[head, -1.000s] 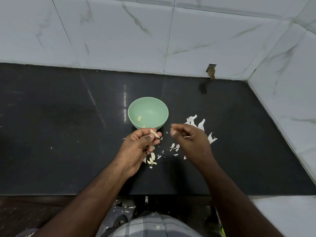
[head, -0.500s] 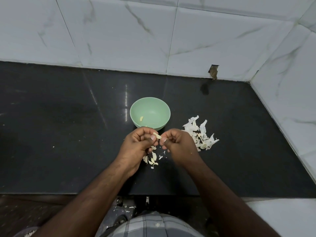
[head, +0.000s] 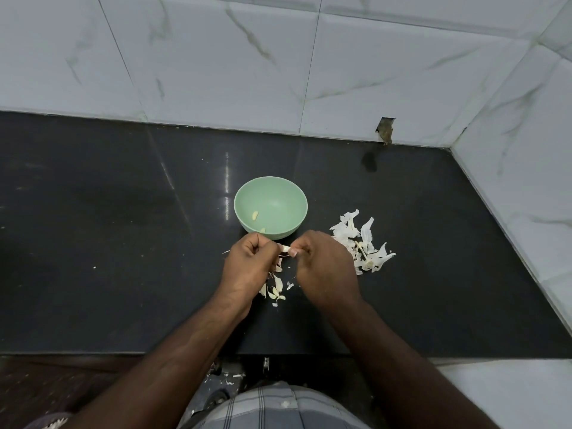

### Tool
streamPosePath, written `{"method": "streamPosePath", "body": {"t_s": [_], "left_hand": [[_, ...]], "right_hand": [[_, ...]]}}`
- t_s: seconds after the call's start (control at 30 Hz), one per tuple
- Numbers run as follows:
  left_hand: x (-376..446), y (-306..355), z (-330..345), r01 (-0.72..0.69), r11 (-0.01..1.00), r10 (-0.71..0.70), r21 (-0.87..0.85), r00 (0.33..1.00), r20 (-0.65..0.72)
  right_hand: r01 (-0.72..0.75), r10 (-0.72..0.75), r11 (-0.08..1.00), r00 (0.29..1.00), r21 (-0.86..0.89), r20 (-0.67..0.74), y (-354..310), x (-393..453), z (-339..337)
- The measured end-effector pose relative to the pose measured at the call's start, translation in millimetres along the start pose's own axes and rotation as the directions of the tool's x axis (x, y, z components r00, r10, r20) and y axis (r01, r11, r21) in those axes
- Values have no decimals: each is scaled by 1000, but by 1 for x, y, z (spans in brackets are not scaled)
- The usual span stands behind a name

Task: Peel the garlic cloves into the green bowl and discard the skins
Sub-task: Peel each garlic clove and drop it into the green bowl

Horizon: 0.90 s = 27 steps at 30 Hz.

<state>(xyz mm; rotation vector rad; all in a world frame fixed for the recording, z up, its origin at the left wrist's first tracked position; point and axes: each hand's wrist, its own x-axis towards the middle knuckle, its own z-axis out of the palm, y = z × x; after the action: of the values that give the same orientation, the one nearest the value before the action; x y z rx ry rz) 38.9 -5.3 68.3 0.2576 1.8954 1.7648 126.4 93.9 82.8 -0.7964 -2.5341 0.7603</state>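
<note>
The green bowl (head: 271, 193) stands on the black counter with two peeled cloves inside. Just in front of it my left hand (head: 247, 267) and my right hand (head: 322, 267) meet, fingertips together, both pinching one small garlic clove (head: 285, 249). Most of that clove is hidden by my fingers. Several loose cloves and skin bits (head: 275, 291) lie on the counter under and between my hands. A pile of white garlic skins (head: 362, 243) lies to the right of the bowl.
The black counter (head: 108, 243) ends at white marble-look tile walls at the back and on the right. Its front edge runs just below my forearms. A chipped hole in the tile (head: 385, 131) sits at the back right.
My right hand moved left to meet the left hand and now pinches the clove the left hand was holding. The view shifted slightly, showing more of the skin pile.
</note>
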Motion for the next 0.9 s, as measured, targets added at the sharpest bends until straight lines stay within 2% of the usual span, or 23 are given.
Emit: {"method": "streamPosePath", "body": {"t_s": [0.07,0.17,0.23,0.3,0.37,0.43,0.5,0.57,0.63,0.7,0.73,0.8,0.83,0.9], "left_hand": [[1,0,0,29,1000,-29,4,1000,-6],[3,0,-2,93,995,-92,-33,995,51],[3,-1,-5,104,992,-95,-68,988,122],[3,-4,-9,70,994,-54,-89,984,171],[4,-6,-12,16,995,1,-96,985,172],[6,-8,-14,-33,995,48,-96,986,158],[6,-9,-14,-73,994,85,-79,984,156],[5,-10,-14,-109,992,119,-66,979,164],[3,-11,-13,-133,989,143,-70,975,172],[2,-11,-11,-127,988,140,-83,975,173],[1,-10,-10,-106,991,120,-87,979,165],[1,-8,-6,-41,996,51,-82,991,124],[1,-7,-4,-9,997,17,-79,994,104],[1,-4,-2,42,995,-34,-93,995,92]], "right_hand": [[114,-121,989,990,-91,-68,3,-2,5],[184,-205,968,972,-170,-115,6,-4,10],[167,-183,974,979,-156,-94,9,-3,10],[121,-125,990,991,-71,-47,10,0,6],[49,-49,999,998,11,25,10,3,2],[-115,95,981,987,157,131,10,6,-1],[-299,219,883,944,361,247,8,6,-4],[-444,273,725,887,527,372,6,7,-8],[-534,286,605,838,591,466,5,7,-14],[-556,300,571,826,604,477,7,7,-14],[-527,313,605,846,597,431,8,7,-12],[-389,306,786,920,480,244,11,6,-5],[-303,265,873,952,382,151,11,5,-2],[-129,129,969,992,212,17,8,0,3]]}}
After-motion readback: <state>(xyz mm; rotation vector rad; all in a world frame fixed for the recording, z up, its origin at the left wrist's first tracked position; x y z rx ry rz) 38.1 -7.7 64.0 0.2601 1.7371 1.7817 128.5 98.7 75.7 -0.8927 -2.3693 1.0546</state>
